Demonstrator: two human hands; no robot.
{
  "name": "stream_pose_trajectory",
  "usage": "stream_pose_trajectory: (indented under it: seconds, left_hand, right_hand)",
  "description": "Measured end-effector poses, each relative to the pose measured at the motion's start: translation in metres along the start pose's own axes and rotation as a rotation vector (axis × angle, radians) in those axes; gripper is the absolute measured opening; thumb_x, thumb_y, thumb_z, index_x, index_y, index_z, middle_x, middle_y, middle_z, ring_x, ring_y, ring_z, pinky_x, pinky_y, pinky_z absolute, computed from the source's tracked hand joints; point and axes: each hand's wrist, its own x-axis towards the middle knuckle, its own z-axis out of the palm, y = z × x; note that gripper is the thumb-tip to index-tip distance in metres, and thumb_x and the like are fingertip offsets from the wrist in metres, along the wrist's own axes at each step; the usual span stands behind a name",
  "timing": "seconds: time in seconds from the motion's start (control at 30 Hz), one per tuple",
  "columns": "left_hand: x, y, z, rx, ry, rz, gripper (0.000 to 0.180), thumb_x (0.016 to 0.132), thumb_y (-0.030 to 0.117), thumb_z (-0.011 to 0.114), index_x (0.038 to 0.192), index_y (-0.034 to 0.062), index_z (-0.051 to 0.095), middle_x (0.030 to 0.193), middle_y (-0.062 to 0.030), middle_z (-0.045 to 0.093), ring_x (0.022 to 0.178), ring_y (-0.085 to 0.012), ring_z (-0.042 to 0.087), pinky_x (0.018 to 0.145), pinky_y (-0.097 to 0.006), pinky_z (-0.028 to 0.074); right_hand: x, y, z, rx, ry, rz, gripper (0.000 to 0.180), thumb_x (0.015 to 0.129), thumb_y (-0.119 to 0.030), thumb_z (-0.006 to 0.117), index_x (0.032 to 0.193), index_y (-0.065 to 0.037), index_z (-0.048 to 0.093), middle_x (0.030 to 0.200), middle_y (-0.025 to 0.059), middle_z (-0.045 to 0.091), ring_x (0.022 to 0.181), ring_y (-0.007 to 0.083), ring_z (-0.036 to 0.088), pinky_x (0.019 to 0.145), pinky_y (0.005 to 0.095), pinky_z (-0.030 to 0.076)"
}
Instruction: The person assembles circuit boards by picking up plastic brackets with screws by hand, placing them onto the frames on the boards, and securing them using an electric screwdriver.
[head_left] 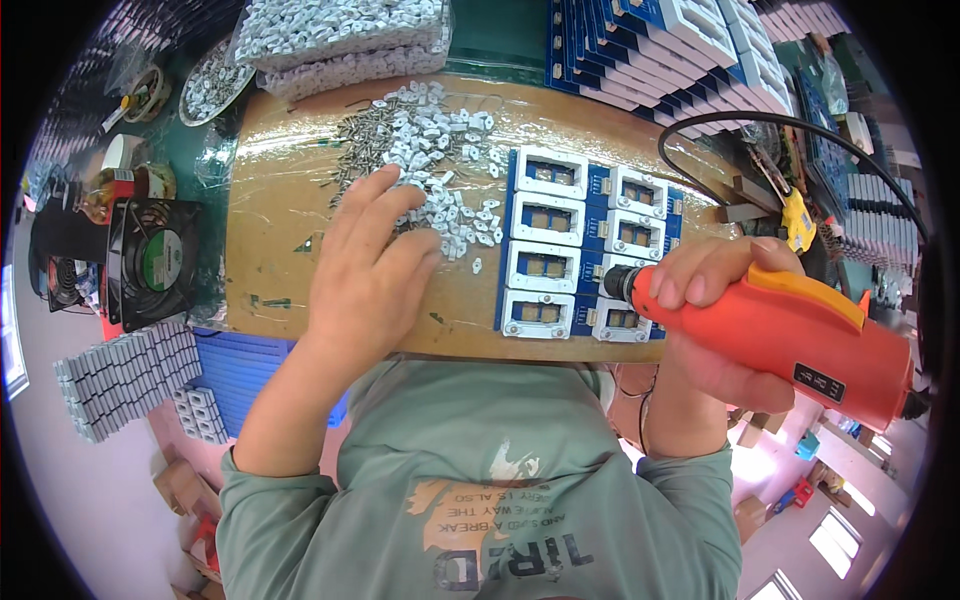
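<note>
In my right hand (700, 275) is a red electric screwdriver (790, 345) with a yellow-orange lever, its black tip pointing left. That tip is over the near right part of a blue circuit board (592, 235), which carries two columns of white rectangular frames (545, 267). Some of the nearer frames have screws in their edges. My left hand (365, 265) reaches to the near edge of a heap of small white plastic pieces (425, 125). Its fingers are bent and apart, and no held piece shows between them. Loose screws (362, 145) lie along the heap's left side.
Clear bags of white pieces (345, 40) stand at the back, near a bowl of small parts (217, 85). Stacked framed boards (660, 50) rise at the back right. A black fan (152, 262) is at left; a black cable (800, 120) arches at right.
</note>
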Motion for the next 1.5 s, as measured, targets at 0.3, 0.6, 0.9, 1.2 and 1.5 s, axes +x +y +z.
stream_pose_trajectory:
  seconds: [0.3, 0.6, 0.9, 1.2, 1.5]
  left_hand:
    - [-0.007, 0.015, -0.002, -0.031, -0.071, -0.031, 0.017, 0.078, 0.002, 0.077, 0.093, 0.0048, 0.069, 0.125, -0.014, 0.062, 0.132, -0.0422, 0.055, 0.109, -0.055, 0.046]
    - [-0.013, -0.002, -0.012, 0.045, 0.0, -0.135, 0.015, 0.081, 0.002, 0.078, 0.094, 0.0045, 0.071, 0.13, -0.0153, 0.061, 0.135, -0.0435, 0.052, 0.109, -0.051, 0.046]
    - [-0.004, -0.006, -0.013, 0.042, -0.05, -0.057, 0.018, 0.077, 0.003, 0.078, 0.093, 0.0068, 0.072, 0.132, -0.0153, 0.06, 0.137, -0.0445, 0.051, 0.111, -0.056, 0.043]
    - [0.027, 0.0, -0.033, 0.098, -0.303, 0.016, 0.016, 0.08, 0.0, 0.074, 0.092, 0.0044, 0.067, 0.136, -0.0154, 0.059, 0.143, -0.0435, 0.045, 0.117, -0.056, 0.038]
    - [-0.006, -0.002, -0.009, -0.094, -0.091, 0.04, 0.02, 0.075, 0.003, 0.08, 0.091, 0.0062, 0.068, 0.131, -0.0135, 0.062, 0.14, -0.0442, 0.049, 0.115, -0.062, 0.038]
  right_hand:
    - [0.0, 0.001, -0.001, -0.003, 0.03, -0.01, 0.119, 0.071, -0.077, 0.079, 0.15, 0.002, 0.037, 0.107, 0.0157, 0.062, 0.092, 0.0293, 0.064, 0.081, 0.042, 0.055]
    - [0.003, 0.009, 0.002, -0.183, 0.054, -0.073, 0.11, 0.085, -0.083, 0.063, 0.152, 0.001, 0.038, 0.099, 0.0091, 0.061, 0.081, 0.0221, 0.063, 0.07, 0.0354, 0.055]
    - [0.005, 0.007, 0.002, -0.178, 0.057, -0.067, 0.11, 0.084, -0.083, 0.063, 0.152, 0.001, 0.039, 0.098, 0.0081, 0.06, 0.081, 0.0213, 0.063, 0.07, 0.0349, 0.054]
    - [0.003, 0.001, 0.002, -0.143, 0.059, -0.024, 0.11, 0.084, -0.082, 0.065, 0.152, 0.001, 0.039, 0.102, 0.01, 0.06, 0.084, 0.0224, 0.063, 0.073, 0.0353, 0.054]
    - [0.003, 0.002, 0.002, -0.184, 0.016, -0.062, 0.11, 0.084, -0.081, 0.065, 0.154, 0.0, 0.037, 0.103, 0.0102, 0.06, 0.085, 0.0238, 0.062, 0.074, 0.0385, 0.054]
